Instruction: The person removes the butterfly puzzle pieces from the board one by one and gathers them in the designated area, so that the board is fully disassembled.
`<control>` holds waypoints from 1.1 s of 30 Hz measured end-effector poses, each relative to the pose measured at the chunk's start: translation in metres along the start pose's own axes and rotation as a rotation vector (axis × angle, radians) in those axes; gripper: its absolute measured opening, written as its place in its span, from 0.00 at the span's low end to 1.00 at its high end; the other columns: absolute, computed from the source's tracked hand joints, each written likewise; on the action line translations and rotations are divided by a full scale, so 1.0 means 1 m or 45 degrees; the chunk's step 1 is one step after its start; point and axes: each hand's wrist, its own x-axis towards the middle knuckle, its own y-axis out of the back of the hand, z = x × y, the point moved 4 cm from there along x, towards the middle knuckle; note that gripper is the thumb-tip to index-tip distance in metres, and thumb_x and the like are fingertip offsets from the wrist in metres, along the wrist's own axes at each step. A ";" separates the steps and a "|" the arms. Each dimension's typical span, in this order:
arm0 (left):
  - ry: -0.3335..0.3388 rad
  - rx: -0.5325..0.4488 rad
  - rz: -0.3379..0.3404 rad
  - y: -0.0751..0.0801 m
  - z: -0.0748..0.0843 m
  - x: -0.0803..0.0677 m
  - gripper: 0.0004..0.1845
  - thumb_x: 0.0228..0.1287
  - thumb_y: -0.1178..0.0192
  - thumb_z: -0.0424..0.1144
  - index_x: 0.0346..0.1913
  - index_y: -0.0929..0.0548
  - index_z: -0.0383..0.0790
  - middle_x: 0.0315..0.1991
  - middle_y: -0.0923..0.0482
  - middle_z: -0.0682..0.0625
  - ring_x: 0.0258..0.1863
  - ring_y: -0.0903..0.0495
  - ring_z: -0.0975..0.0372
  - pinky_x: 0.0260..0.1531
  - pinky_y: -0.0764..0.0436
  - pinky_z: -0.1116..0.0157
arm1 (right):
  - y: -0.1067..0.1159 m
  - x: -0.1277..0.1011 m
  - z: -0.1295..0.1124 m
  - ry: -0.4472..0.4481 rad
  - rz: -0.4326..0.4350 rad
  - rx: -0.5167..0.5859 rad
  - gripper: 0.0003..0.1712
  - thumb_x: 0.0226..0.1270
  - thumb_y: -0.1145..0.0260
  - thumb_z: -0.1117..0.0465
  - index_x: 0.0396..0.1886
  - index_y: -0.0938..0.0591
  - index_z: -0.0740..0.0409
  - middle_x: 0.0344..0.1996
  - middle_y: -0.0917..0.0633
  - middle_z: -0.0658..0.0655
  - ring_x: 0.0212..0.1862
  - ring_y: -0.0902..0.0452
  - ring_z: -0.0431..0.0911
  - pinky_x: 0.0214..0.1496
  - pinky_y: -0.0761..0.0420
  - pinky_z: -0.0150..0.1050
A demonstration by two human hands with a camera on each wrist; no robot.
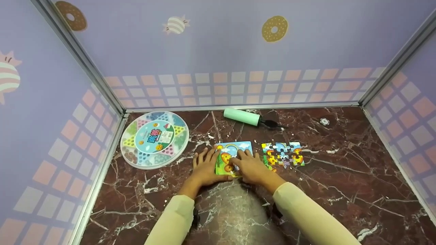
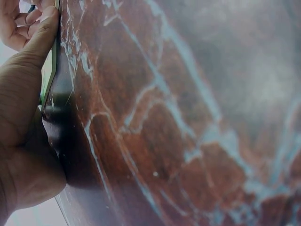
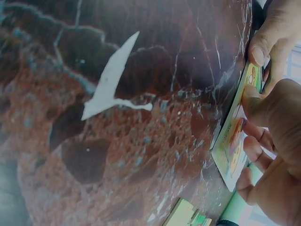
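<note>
The dark red marble counter (image 1: 340, 190) carries white veins. The flat rectangular picture card (image 1: 233, 157) shows a rainbow, blue sky, green grass and orange shapes. The cylindrical roller (image 1: 242, 117) is mint green.

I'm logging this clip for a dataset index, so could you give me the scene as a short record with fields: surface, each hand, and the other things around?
surface: dark red marble tabletop, walled on three sides
left hand: lies with straight fingers at the left edge of the picture puzzle card
right hand: rests on the card, fingers on its lower part
second puzzle: to the right of the card, pieces with gaps, untouched
round game board: far left, in a clear case
green roller: at the back wall
small white disc: back right
</note>
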 end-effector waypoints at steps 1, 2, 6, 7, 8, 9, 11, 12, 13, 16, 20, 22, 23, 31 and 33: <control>-0.002 0.002 0.004 0.000 0.000 0.000 0.73 0.51 0.29 0.83 0.92 0.49 0.51 0.94 0.59 0.54 0.92 0.59 0.42 0.88 0.67 0.34 | 0.000 0.000 0.000 0.001 -0.005 0.000 0.22 0.69 0.19 0.56 0.61 0.14 0.48 0.55 0.20 0.60 0.56 0.25 0.58 0.54 0.20 0.66; -0.003 0.003 0.006 0.000 -0.001 0.000 0.73 0.51 0.29 0.83 0.92 0.48 0.51 0.94 0.59 0.54 0.92 0.59 0.42 0.88 0.67 0.34 | 0.000 0.001 -0.001 0.001 -0.008 -0.001 0.23 0.69 0.19 0.56 0.60 0.15 0.48 0.55 0.20 0.61 0.57 0.24 0.59 0.56 0.18 0.68; -0.007 0.004 0.017 -0.001 -0.001 0.001 0.72 0.51 0.28 0.82 0.92 0.48 0.52 0.94 0.59 0.53 0.92 0.58 0.42 0.88 0.67 0.34 | 0.001 0.001 -0.002 0.003 -0.014 -0.008 0.25 0.67 0.18 0.57 0.61 0.16 0.51 0.57 0.20 0.63 0.60 0.22 0.62 0.62 0.16 0.73; -0.007 0.001 0.018 -0.001 -0.001 0.001 0.72 0.52 0.28 0.82 0.92 0.48 0.52 0.94 0.59 0.54 0.92 0.58 0.42 0.88 0.67 0.34 | 0.001 0.001 -0.002 0.006 -0.012 -0.006 0.24 0.68 0.18 0.57 0.61 0.16 0.51 0.57 0.21 0.63 0.60 0.22 0.62 0.62 0.16 0.74; -0.010 -0.005 0.021 -0.001 -0.001 0.001 0.72 0.52 0.28 0.82 0.92 0.47 0.52 0.94 0.59 0.53 0.92 0.58 0.42 0.88 0.66 0.34 | 0.001 0.001 -0.002 0.011 -0.009 -0.007 0.24 0.68 0.19 0.57 0.60 0.16 0.51 0.57 0.21 0.63 0.59 0.22 0.62 0.62 0.16 0.73; -0.009 -0.007 0.021 -0.001 -0.001 0.001 0.71 0.52 0.28 0.82 0.92 0.47 0.52 0.94 0.59 0.53 0.92 0.58 0.42 0.88 0.66 0.34 | 0.001 0.001 -0.002 0.017 -0.005 -0.007 0.24 0.68 0.19 0.58 0.60 0.17 0.51 0.56 0.21 0.63 0.59 0.22 0.62 0.61 0.15 0.72; -0.003 -0.005 0.016 -0.001 -0.001 0.001 0.72 0.52 0.29 0.83 0.92 0.48 0.53 0.94 0.60 0.54 0.92 0.59 0.43 0.88 0.66 0.34 | 0.001 0.001 -0.002 0.029 0.007 -0.009 0.23 0.68 0.19 0.59 0.59 0.17 0.52 0.55 0.21 0.63 0.57 0.22 0.62 0.58 0.14 0.70; 0.000 -0.007 0.013 -0.001 -0.001 0.001 0.72 0.52 0.29 0.82 0.92 0.48 0.53 0.94 0.60 0.55 0.92 0.59 0.43 0.88 0.66 0.34 | 0.001 0.001 -0.003 0.035 0.013 -0.010 0.23 0.68 0.19 0.59 0.59 0.17 0.52 0.55 0.21 0.63 0.57 0.22 0.61 0.57 0.13 0.68; 0.001 -0.003 0.011 -0.001 -0.001 0.001 0.72 0.51 0.29 0.83 0.92 0.48 0.53 0.94 0.60 0.55 0.92 0.59 0.43 0.88 0.66 0.34 | 0.001 0.001 -0.003 0.042 0.019 -0.013 0.23 0.67 0.18 0.60 0.58 0.17 0.52 0.54 0.21 0.63 0.56 0.22 0.61 0.56 0.12 0.67; 0.005 -0.003 0.008 -0.001 -0.001 0.001 0.72 0.51 0.28 0.82 0.92 0.47 0.52 0.94 0.60 0.55 0.92 0.59 0.43 0.88 0.67 0.34 | 0.001 0.002 -0.003 0.055 0.032 -0.020 0.25 0.64 0.17 0.61 0.58 0.17 0.52 0.54 0.21 0.62 0.55 0.21 0.60 0.54 0.11 0.63; 0.002 -0.016 0.009 0.000 0.000 0.000 0.71 0.52 0.26 0.80 0.92 0.46 0.52 0.94 0.59 0.54 0.92 0.58 0.42 0.88 0.66 0.33 | 0.001 0.002 -0.003 0.057 0.037 -0.015 0.28 0.61 0.16 0.63 0.59 0.17 0.52 0.55 0.21 0.63 0.55 0.21 0.61 0.56 0.11 0.61; 0.010 -0.006 0.000 0.000 0.000 0.001 0.71 0.52 0.27 0.81 0.92 0.47 0.52 0.94 0.60 0.54 0.92 0.58 0.42 0.88 0.67 0.34 | 0.001 0.001 -0.003 0.053 0.031 -0.011 0.28 0.61 0.16 0.63 0.59 0.18 0.52 0.55 0.21 0.63 0.56 0.21 0.61 0.57 0.11 0.61; 0.012 -0.004 -0.002 -0.001 0.000 0.001 0.71 0.52 0.28 0.81 0.92 0.47 0.52 0.94 0.60 0.54 0.92 0.58 0.42 0.88 0.67 0.34 | 0.001 0.001 -0.003 0.050 0.028 -0.008 0.28 0.62 0.16 0.63 0.59 0.18 0.51 0.56 0.21 0.63 0.56 0.21 0.62 0.57 0.11 0.60; 0.007 -0.013 0.003 -0.001 -0.001 0.001 0.71 0.51 0.28 0.82 0.92 0.47 0.52 0.94 0.59 0.54 0.92 0.58 0.42 0.88 0.66 0.34 | 0.000 0.000 -0.002 0.056 0.030 0.024 0.26 0.64 0.17 0.62 0.59 0.18 0.51 0.55 0.22 0.63 0.55 0.22 0.61 0.56 0.11 0.59; 0.004 -0.017 0.008 -0.001 -0.001 0.000 0.71 0.51 0.28 0.81 0.92 0.46 0.52 0.94 0.59 0.54 0.92 0.58 0.42 0.88 0.66 0.33 | 0.000 -0.001 -0.002 0.057 0.028 0.040 0.26 0.65 0.17 0.62 0.60 0.18 0.51 0.56 0.23 0.63 0.56 0.22 0.61 0.56 0.11 0.59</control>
